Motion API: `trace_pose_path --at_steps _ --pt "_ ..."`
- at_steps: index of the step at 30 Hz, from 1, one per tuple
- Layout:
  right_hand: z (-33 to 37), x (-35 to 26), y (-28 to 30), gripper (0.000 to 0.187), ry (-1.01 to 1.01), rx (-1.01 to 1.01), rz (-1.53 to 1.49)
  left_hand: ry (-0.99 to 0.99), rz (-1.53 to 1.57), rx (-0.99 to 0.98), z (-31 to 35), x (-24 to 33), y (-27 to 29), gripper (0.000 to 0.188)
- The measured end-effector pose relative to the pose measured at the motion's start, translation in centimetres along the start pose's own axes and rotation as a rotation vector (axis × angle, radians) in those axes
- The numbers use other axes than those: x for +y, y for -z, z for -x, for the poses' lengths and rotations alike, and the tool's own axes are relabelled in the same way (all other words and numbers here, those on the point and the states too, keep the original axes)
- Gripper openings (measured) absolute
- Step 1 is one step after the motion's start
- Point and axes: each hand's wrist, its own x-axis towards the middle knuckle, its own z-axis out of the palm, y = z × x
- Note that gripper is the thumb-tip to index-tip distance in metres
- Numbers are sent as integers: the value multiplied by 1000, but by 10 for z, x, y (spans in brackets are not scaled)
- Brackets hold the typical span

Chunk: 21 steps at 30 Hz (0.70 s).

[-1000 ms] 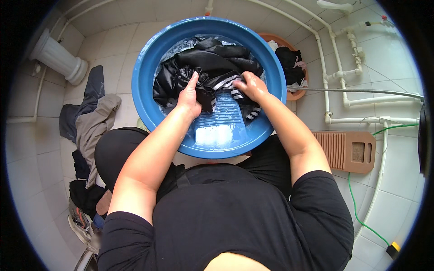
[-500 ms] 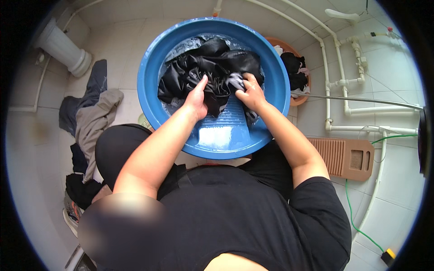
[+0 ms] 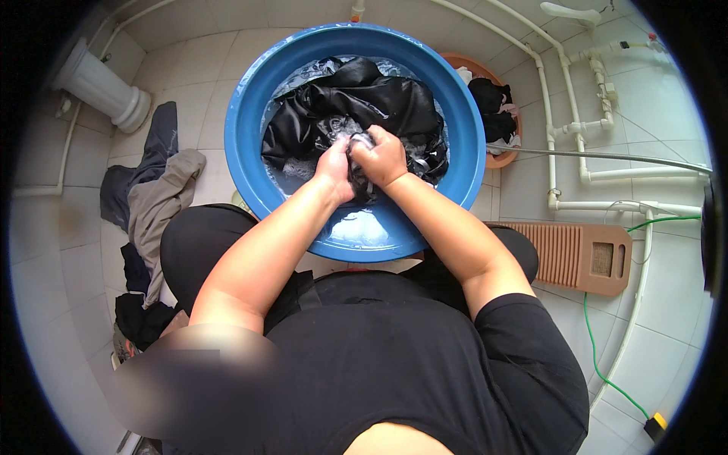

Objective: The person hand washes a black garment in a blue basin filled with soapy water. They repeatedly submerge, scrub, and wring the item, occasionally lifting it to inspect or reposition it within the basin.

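A wet, shiny black garment (image 3: 379,98) lies bunched in a large round blue tub (image 3: 241,136), with suds and water around it. My hands meet over the near half of the tub. Closed in a fist, my right hand (image 3: 382,159) grips a wad of the cloth, where a whitish patch shows. My left hand (image 3: 334,168) presses against the same wad from the left, its fingers curled round the cloth and partly hidden. Below my wrists, the ridged slope (image 3: 362,227) moulded into the tub's near side is mostly covered.
At the back right an orange basin (image 3: 502,160) holds dark and light clothes. A brown washboard (image 3: 569,254) lies on the right, near white wall pipes (image 3: 552,136) and a green cord (image 3: 595,356). Grey and beige trousers (image 3: 163,193) lie on the left floor by a white pedestal (image 3: 102,87).
My right hand has moved left to meet my left hand and has closed into a fist round the cloth. The garment has shifted, and the tub's ridges are more covered.
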Motion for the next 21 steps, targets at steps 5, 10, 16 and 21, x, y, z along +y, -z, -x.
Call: trace_pose_path --at_steps 5,10,16,21 --pt "32 -57 -1 24 476 -104 -22 -10 -91 -323 -32 17 35 33" --pt "-9 2 19 24 499 -94 251 183 -126 -267 -17 23 18 40" --pt "-34 82 86 34 214 -435 680 89 -238 -172 -19 28 18 19" --pt "-12 131 69 57 151 -784 899 125 -116 -186 -28 21 21 23"
